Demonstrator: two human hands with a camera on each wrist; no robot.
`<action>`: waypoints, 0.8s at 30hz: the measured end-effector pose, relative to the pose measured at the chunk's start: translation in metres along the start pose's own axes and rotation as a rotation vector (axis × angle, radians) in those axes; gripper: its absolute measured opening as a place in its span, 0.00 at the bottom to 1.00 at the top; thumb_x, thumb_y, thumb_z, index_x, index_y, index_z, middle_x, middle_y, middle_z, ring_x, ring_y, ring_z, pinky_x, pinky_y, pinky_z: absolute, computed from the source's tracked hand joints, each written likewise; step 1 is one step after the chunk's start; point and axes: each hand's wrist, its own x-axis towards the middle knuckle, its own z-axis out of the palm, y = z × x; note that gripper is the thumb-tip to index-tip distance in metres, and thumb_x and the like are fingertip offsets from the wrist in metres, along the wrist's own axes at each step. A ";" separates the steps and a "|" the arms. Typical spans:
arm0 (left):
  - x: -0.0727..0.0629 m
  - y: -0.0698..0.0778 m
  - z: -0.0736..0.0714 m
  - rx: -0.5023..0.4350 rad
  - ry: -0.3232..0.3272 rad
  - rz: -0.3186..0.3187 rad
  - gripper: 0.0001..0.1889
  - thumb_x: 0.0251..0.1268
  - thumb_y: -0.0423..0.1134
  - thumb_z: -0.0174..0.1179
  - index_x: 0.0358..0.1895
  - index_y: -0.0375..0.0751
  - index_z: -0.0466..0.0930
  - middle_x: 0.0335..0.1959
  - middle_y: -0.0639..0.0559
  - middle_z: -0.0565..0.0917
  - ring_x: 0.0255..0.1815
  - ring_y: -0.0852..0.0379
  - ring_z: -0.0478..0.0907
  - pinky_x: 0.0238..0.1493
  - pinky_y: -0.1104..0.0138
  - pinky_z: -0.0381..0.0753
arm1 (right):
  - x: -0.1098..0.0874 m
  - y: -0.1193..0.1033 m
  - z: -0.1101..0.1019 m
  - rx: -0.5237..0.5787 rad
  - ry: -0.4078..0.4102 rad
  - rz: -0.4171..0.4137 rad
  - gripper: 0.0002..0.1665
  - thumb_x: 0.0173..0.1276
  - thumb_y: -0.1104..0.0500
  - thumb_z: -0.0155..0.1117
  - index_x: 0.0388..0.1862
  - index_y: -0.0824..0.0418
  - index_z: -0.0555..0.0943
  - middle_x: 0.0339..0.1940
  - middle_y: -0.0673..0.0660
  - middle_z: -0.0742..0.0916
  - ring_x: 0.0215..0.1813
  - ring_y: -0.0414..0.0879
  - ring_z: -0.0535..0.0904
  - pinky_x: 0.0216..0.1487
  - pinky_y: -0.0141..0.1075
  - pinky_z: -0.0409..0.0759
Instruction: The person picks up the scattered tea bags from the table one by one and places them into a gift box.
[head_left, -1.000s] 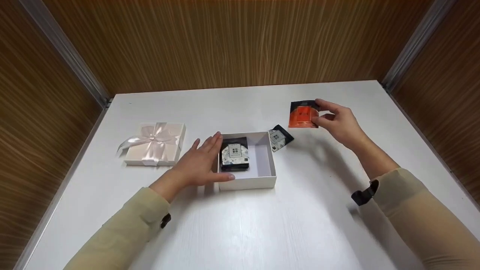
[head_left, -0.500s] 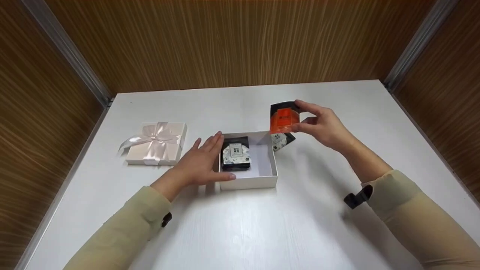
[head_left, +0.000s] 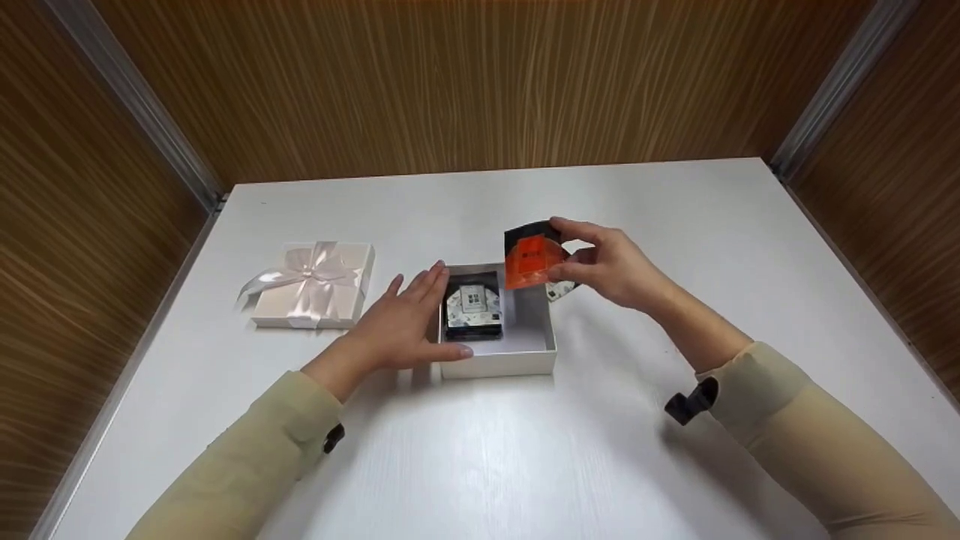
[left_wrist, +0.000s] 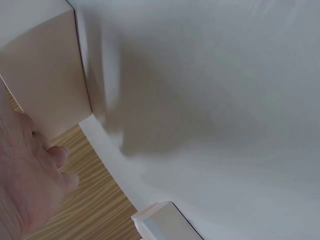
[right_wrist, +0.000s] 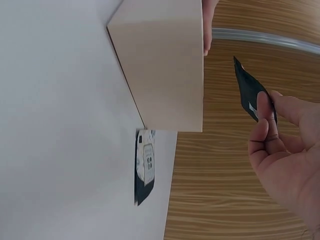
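Note:
My right hand [head_left: 619, 266] pinches an orange and black square sachet [head_left: 529, 259] by its right edge, over the back right of a white box [head_left: 499, 365]. In the right wrist view, the held sachet's dark back [right_wrist: 246, 90] faces the camera, above the level of the box wall [right_wrist: 160, 75]. My left hand [head_left: 397, 326] rests against the box's left side, fingers straight along the wall and thumb at the front rim. Inside, on the left, lies a stack of black and white patterned sachets [head_left: 474, 307]. The box's right half shows its bare bottom.
Just right of the box, another black and white sachet [right_wrist: 145, 165] lies on the white table [head_left: 480, 450], partly hidden in the head view. A pale box lid [head_left: 346, 300] with a satin ribbon bow stands at the left. Wood-patterned panels [head_left: 480, 90] enclose the table.
My right hand has carried the orange sachet left and down, from beyond the box's right side to over its back right corner. The left hand has stayed in place.

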 end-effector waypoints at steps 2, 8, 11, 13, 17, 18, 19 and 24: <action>0.000 0.000 0.000 -0.004 0.001 0.002 0.71 0.56 0.91 0.42 0.87 0.40 0.31 0.89 0.46 0.35 0.89 0.47 0.39 0.85 0.48 0.36 | 0.001 -0.001 0.004 0.005 -0.009 0.004 0.47 0.71 0.63 0.76 0.84 0.60 0.66 0.79 0.61 0.74 0.52 0.53 0.87 0.51 0.34 0.87; -0.001 0.000 0.000 -0.008 -0.003 0.002 0.71 0.55 0.91 0.41 0.87 0.40 0.31 0.89 0.47 0.35 0.88 0.50 0.37 0.85 0.48 0.36 | 0.007 -0.003 0.018 -0.019 -0.023 0.012 0.45 0.70 0.62 0.77 0.83 0.60 0.68 0.75 0.61 0.79 0.49 0.53 0.86 0.47 0.32 0.87; 0.000 0.001 -0.001 -0.010 -0.005 0.000 0.71 0.55 0.92 0.41 0.87 0.40 0.32 0.89 0.47 0.35 0.89 0.49 0.37 0.85 0.48 0.36 | 0.010 -0.005 0.027 -0.025 -0.034 0.013 0.44 0.70 0.62 0.76 0.83 0.61 0.69 0.73 0.61 0.80 0.49 0.52 0.86 0.43 0.32 0.86; 0.000 0.001 -0.001 -0.013 -0.006 -0.004 0.71 0.55 0.92 0.41 0.87 0.40 0.32 0.89 0.48 0.35 0.89 0.48 0.38 0.85 0.48 0.36 | 0.011 -0.006 0.033 -0.018 -0.046 0.015 0.44 0.70 0.62 0.76 0.82 0.61 0.69 0.73 0.61 0.80 0.53 0.52 0.87 0.47 0.35 0.87; 0.001 0.001 -0.001 -0.021 -0.005 -0.007 0.71 0.55 0.92 0.41 0.87 0.40 0.33 0.89 0.48 0.35 0.89 0.48 0.39 0.85 0.48 0.36 | 0.014 -0.008 0.044 -0.024 -0.066 0.011 0.43 0.71 0.61 0.76 0.82 0.61 0.69 0.74 0.62 0.79 0.58 0.54 0.87 0.56 0.40 0.87; 0.001 0.001 -0.001 -0.025 -0.004 -0.006 0.71 0.55 0.91 0.42 0.87 0.40 0.33 0.89 0.49 0.35 0.89 0.48 0.38 0.85 0.48 0.36 | 0.015 -0.008 0.046 -0.033 -0.068 0.008 0.43 0.71 0.61 0.76 0.82 0.62 0.70 0.73 0.62 0.80 0.57 0.53 0.87 0.57 0.42 0.87; 0.000 0.001 -0.001 -0.025 -0.006 -0.008 0.71 0.55 0.92 0.41 0.87 0.41 0.32 0.89 0.49 0.35 0.89 0.49 0.38 0.85 0.48 0.35 | 0.016 -0.008 0.048 -0.047 -0.070 0.002 0.43 0.71 0.61 0.76 0.81 0.62 0.70 0.72 0.62 0.81 0.56 0.53 0.87 0.57 0.42 0.87; 0.000 0.000 0.000 -0.022 -0.005 -0.005 0.71 0.55 0.91 0.42 0.87 0.40 0.33 0.89 0.48 0.35 0.89 0.50 0.37 0.85 0.48 0.36 | 0.021 -0.007 0.059 -0.127 -0.071 -0.018 0.41 0.71 0.59 0.76 0.80 0.62 0.72 0.68 0.61 0.84 0.52 0.51 0.86 0.54 0.43 0.86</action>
